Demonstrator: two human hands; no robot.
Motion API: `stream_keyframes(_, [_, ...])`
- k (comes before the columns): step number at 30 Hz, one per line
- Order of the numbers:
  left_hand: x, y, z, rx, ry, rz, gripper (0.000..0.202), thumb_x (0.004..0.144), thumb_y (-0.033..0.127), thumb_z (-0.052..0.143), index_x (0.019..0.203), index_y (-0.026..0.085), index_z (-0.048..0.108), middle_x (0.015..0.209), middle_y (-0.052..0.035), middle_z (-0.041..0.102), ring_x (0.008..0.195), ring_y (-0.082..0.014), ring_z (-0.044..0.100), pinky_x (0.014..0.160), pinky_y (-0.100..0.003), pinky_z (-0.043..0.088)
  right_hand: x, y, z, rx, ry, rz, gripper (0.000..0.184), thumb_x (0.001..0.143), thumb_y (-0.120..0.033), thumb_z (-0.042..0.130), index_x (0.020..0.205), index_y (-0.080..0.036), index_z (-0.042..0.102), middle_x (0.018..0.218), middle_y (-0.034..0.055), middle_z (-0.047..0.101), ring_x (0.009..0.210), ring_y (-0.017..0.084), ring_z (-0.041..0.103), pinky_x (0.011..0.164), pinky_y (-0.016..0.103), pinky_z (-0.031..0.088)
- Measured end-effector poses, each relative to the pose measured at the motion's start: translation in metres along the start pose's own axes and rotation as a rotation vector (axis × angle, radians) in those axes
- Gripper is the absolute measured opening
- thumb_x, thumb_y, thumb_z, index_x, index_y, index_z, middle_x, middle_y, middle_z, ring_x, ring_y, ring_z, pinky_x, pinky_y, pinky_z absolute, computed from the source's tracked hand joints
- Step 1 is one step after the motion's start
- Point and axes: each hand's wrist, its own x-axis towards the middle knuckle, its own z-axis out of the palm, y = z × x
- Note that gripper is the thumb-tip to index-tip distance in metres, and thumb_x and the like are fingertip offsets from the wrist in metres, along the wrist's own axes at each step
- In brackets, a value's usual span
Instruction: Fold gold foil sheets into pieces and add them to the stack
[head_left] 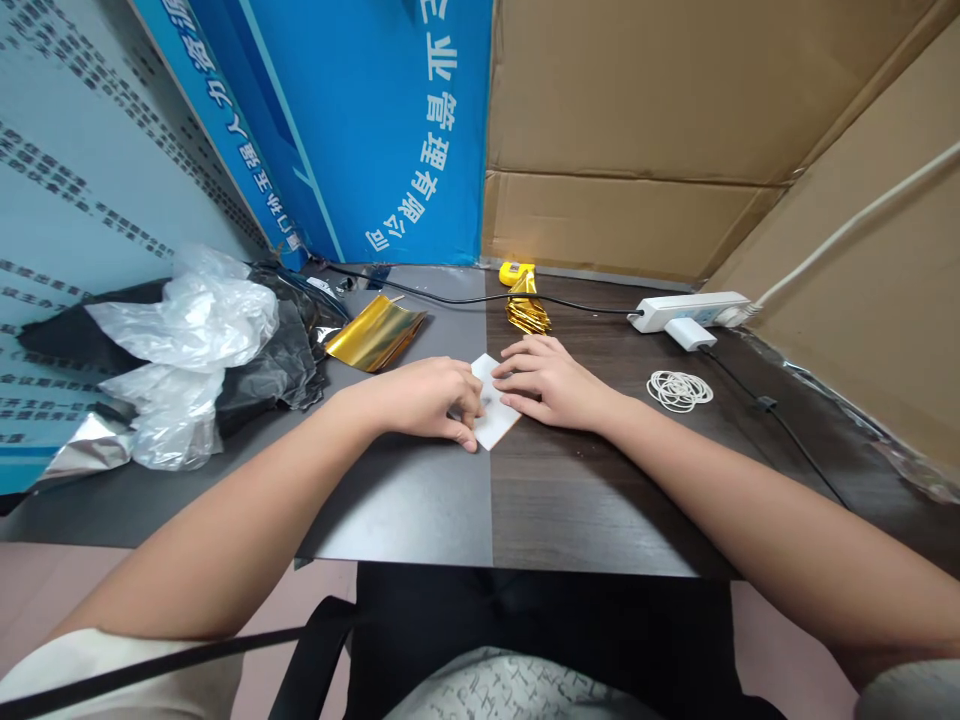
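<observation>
A small white sheet of paper [491, 428] lies at an angle on the table, across the seam between the grey and the dark wood halves. My left hand [439, 400] is at its left side, with the fingers curled in onto the paper and the thumb low by its edge. These fingers hide the sheet's left corner. From the other side my right hand [546, 385] rests palm down, fingers stretched out and slightly apart, its fingertips on the upper right part of the paper.
Gold foil sheets [379, 333] lie to the left, and folded gold pieces [528, 308] sit beside a yellow tape measure [516, 272]. Clear plastic bags [206, 315] crowd the left. White rubber bands [679, 390] and a power strip [694, 308] are right. A black cable [450, 300] crosses behind.
</observation>
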Motion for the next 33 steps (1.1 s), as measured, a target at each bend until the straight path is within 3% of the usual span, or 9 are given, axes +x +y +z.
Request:
stream_keyframes(5, [0.001,0.0,0.001,0.01,0.055,-0.075,0.022,0.091,0.037,0.071,0.081,0.018,0.073,0.085,-0.0043,0.072,0.085,-0.018,0.062,0.081,-0.029,0.042,-0.003,0.004,0.0,0.2,-0.032,-0.017,0.024,0.099,-0.029,0.056,0.111,-0.018,0.074,0.11,0.0112,0.07,0.104,0.022,0.062,0.09,0.04,0.054])
stream_keyframes(9, [0.002,-0.004,0.005,-0.031,0.062,-0.116,0.014,0.09,0.032,0.071,0.092,0.018,0.071,0.093,-0.0048,0.069,0.095,-0.0203,0.058,0.084,-0.029,0.041,-0.003,0.001,-0.001,0.169,-0.057,-0.036,0.026,0.1,-0.027,0.053,0.109,-0.017,0.075,0.112,0.0116,0.068,0.104,0.023,0.06,0.091,0.04,0.053])
stream_keyframes(12, [0.002,-0.006,0.007,-0.044,0.047,-0.147,0.02,0.091,0.033,0.07,0.105,0.019,0.069,0.1,-0.0053,0.068,0.099,-0.0216,0.056,0.086,-0.03,0.041,-0.003,-0.008,-0.004,0.046,-0.082,-0.033,0.028,0.101,-0.03,0.052,0.104,-0.017,0.077,0.113,0.0131,0.066,0.103,0.025,0.058,0.09,0.043,0.051])
stream_keyframes(15, [0.002,-0.008,0.005,-0.034,0.041,-0.187,0.018,0.095,0.033,0.063,0.105,0.019,0.069,0.1,-0.0057,0.067,0.1,-0.022,0.056,0.087,-0.032,0.041,-0.001,-0.02,-0.004,-0.021,-0.067,0.012,0.029,0.1,-0.033,0.053,0.1,-0.018,0.078,0.109,0.0126,0.067,0.101,0.026,0.057,0.091,0.045,0.05])
stream_keyframes(19, [-0.002,-0.018,0.004,0.06,0.117,-0.379,0.022,0.099,0.027,0.05,0.107,0.018,0.068,0.104,-0.0074,0.063,0.097,-0.0216,0.059,0.086,-0.033,0.042,0.001,-0.027,0.001,-0.085,-0.057,0.083,0.028,0.097,-0.037,0.06,0.098,-0.017,0.079,0.103,0.0132,0.07,0.098,0.028,0.057,0.085,0.046,0.051])
stream_keyframes(23, [-0.007,-0.026,0.004,0.179,0.129,-0.569,0.04,0.095,0.044,0.055,0.121,0.014,0.061,0.109,-0.0115,0.061,0.102,-0.0277,0.059,0.086,-0.037,0.044,0.001,-0.018,0.003,-0.067,-0.096,0.058,0.024,0.097,-0.026,0.059,0.11,-0.016,0.076,0.118,0.0135,0.071,0.106,0.029,0.064,0.091,0.048,0.054])
stream_keyframes(26, [-0.007,-0.024,0.003,0.181,0.079,-0.496,0.037,0.096,0.039,0.05,0.121,0.014,0.06,0.112,-0.0124,0.059,0.104,-0.0281,0.057,0.09,-0.038,0.045,-0.001,-0.013,0.001,-0.027,-0.099,0.075,0.029,0.099,-0.018,0.051,0.112,-0.013,0.076,0.128,0.0147,0.069,0.114,0.028,0.066,0.099,0.046,0.055])
stream_keyframes(28, [-0.006,-0.021,0.003,0.152,0.069,-0.411,0.034,0.096,0.036,0.047,0.119,0.015,0.062,0.114,-0.0125,0.058,0.107,-0.0276,0.056,0.092,-0.038,0.044,-0.001,-0.01,0.0,0.007,-0.096,0.118,0.03,0.1,-0.022,0.05,0.111,-0.012,0.076,0.131,0.015,0.068,0.115,0.028,0.068,0.102,0.045,0.055])
stream_keyframes(33, [-0.004,-0.014,0.001,0.095,0.069,-0.426,0.067,0.094,0.046,0.053,0.152,0.015,0.04,0.124,-0.0151,0.051,0.117,-0.03,0.051,0.102,-0.042,0.042,-0.003,-0.001,0.0,0.074,-0.092,0.12,0.033,0.099,-0.031,0.056,0.12,-0.012,0.073,0.136,0.0163,0.064,0.124,0.029,0.064,0.108,0.045,0.052])
